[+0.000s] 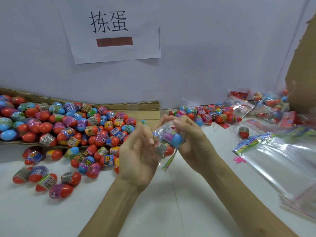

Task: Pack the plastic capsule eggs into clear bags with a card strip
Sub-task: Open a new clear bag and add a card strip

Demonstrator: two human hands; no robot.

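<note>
**A part-filled bag held over the middle of the bench**

We see the white bench (171, 211) carrying a cardboard tray (145, 110) along its far left edge, heaped with loose capsule eggs (45, 127) that spill toward the near left. A stack of empty bags (282, 161) lies at the right edge, and filled bags (266, 103) sit in the far right corner.

Above the middle, our right hand (191, 139) curls its fingers round a clear bag (168, 139) with a few eggs inside. Our left hand (138, 151) is mostly straight-fingered and rests against the bag's left side; blur hides its fingertips. A card strip (168, 162) pokes out below.

We judge the film light, soft and slippery, and the eggs hard and prone to rolling. It is best gripped at the mouth, pinching film and strip together.
</note>
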